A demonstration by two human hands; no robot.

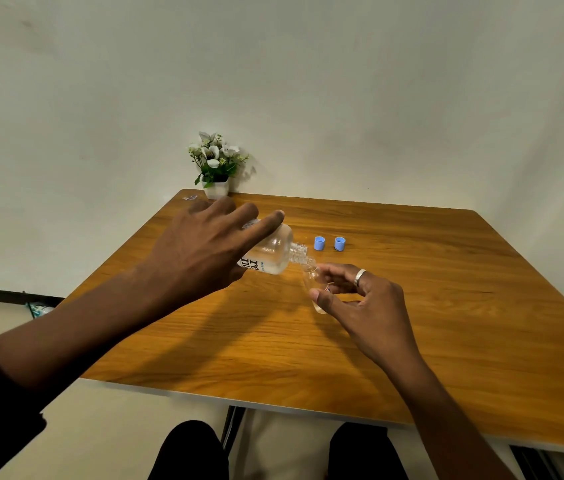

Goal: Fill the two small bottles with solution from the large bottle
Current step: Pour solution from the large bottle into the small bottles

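My left hand (204, 251) grips the large clear bottle (275, 252), which is tipped on its side with its open neck pointing right and down. Clear liquid lies in its lower part. Its mouth meets the mouth of a small clear bottle (312, 284), which my right hand (360, 299) pinches between thumb and fingers just above the wooden table (446, 306). Two blue caps (319, 243) (339, 243) stand on the table behind the bottles. I see only one small bottle; the other is not in sight.
A small white pot of artificial white flowers (215, 168) stands at the table's far left corner by the wall. A tiny object (190, 197) lies beside it. My knees show under the near edge.
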